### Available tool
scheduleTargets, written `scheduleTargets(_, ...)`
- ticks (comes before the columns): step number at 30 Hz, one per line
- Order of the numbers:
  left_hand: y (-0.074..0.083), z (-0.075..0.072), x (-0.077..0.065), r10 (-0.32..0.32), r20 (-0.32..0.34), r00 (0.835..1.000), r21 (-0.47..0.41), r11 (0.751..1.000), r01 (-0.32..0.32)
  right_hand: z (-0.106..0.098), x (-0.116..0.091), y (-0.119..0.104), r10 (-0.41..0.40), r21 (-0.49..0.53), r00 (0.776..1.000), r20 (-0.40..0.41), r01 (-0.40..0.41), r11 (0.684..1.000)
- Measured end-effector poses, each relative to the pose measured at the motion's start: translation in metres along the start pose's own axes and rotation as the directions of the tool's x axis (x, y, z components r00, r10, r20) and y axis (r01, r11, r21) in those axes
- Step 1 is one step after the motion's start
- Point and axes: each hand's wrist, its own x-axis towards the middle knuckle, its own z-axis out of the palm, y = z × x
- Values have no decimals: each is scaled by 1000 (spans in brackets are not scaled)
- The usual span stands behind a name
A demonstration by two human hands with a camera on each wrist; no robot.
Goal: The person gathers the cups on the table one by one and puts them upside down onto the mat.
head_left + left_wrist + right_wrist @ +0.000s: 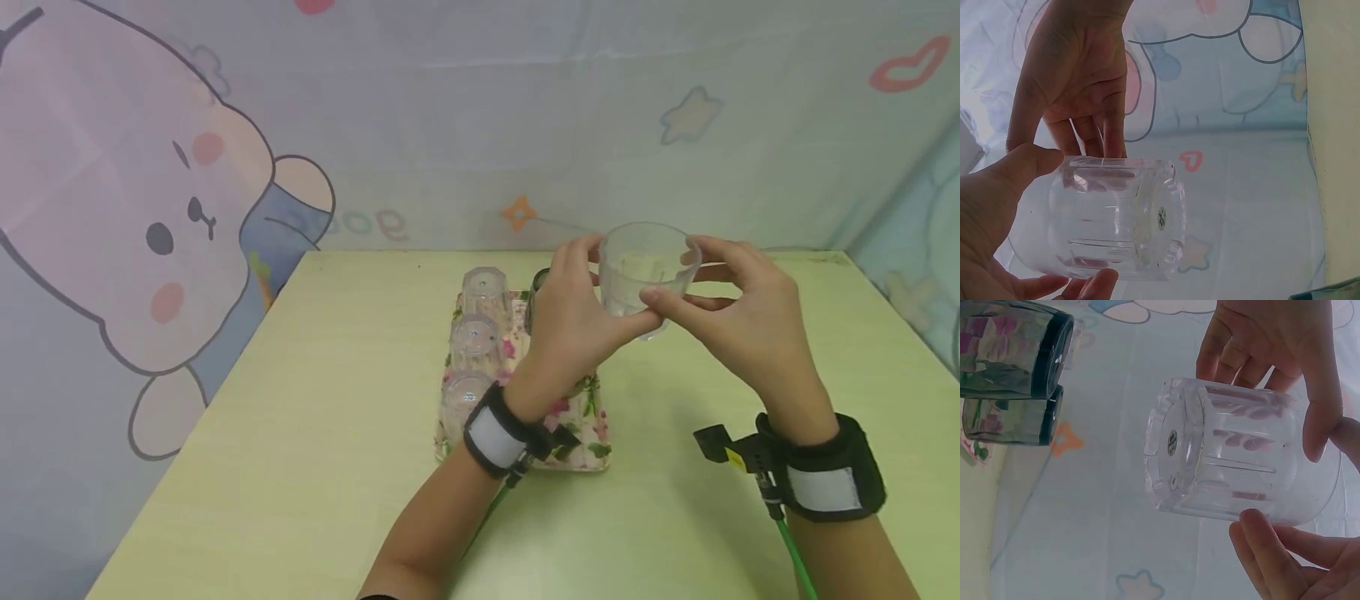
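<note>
A clear faceted glass [637, 260] is held up above the table, mouth upward, between both hands. My left hand [572, 321] grips its left side, and my right hand [753, 321] grips the right, the thumbs meeting at the near side. In the left wrist view the glass [1107, 212] shows its ridged wall and a small dark mark on the base. The right wrist view shows the same glass [1235, 453] with fingers and thumbs around its upper part; nothing shows inside it.
A floral tray [602, 433] lies on the pale table [315, 400], left of the held glass. Several clear glasses [476, 346] stand upside down along its left side. Dark green-tinted glasses [1004, 356] stand on its other side, mostly behind my left hand. A printed cloth [450, 108] hangs behind.
</note>
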Motion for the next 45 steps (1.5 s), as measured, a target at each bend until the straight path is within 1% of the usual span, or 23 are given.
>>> scheduleTargets(3, -1, 0, 0, 4, -8, 1000, 20, 1000, -3, 1, 0, 1, -3, -6, 1000, 10, 3, 1000)
scheduleTargets(7, -1, 1, 1, 11, -26, 1000, 25, 1000, -10, 2, 1, 3, -12, 14, 1000, 6, 12, 1000)
scheduleTargets(11, -2, 0, 1, 9, -50, 999, 5, 1000, -9, 3, 1, 3, -41, 52, 999, -10, 41, 998)
scheduleTargets(16, -3, -3, 1, 7, -66, 998, -57, 998, -11, 4, 0, 4, -96, 105, 995, -40, 100, 989)
scheduleTargets(20, -4, -5, 1, -8, -73, 997, -112, 994, -1, 5, 0, 5, -139, 153, 988, -68, 148, 977)
scheduleTargets(24, -7, -8, 1, -23, -88, 996, -202, 979, 5, 6, 1, 5, -159, 179, 983, -91, 174, 968)
scheduleTargets(28, -9, -11, 2, -39, -100, 994, -325, 946, 5, 7, 2, 3, -161, 182, 982, -97, 177, 967)
scheduleTargets(31, -9, -11, 2, -46, -115, 992, -414, 910, -6, 8, 2, 3, -163, 176, 982, -93, 177, 968)
scheduleTargets(33, -9, -11, 3, -46, -130, 990, -458, 889, -18, 9, 3, 3, -162, 172, 983, -91, 176, 969)
scheduleTargets(36, -9, -10, 3, -46, -147, 988, -502, 864, -34, 9, 3, 4, -164, 159, 982, -89, 176, 971)
scheduleTargets(40, -8, -8, 4, -45, -163, 986, -552, 832, -54, 10, 3, 4, -163, 167, 983, -87, 175, 970)
scheduleTargets(45, -9, -3, 5, -42, -167, 985, -623, 779, -73, 12, 3, 5, -160, 191, 984, -73, 171, 966)
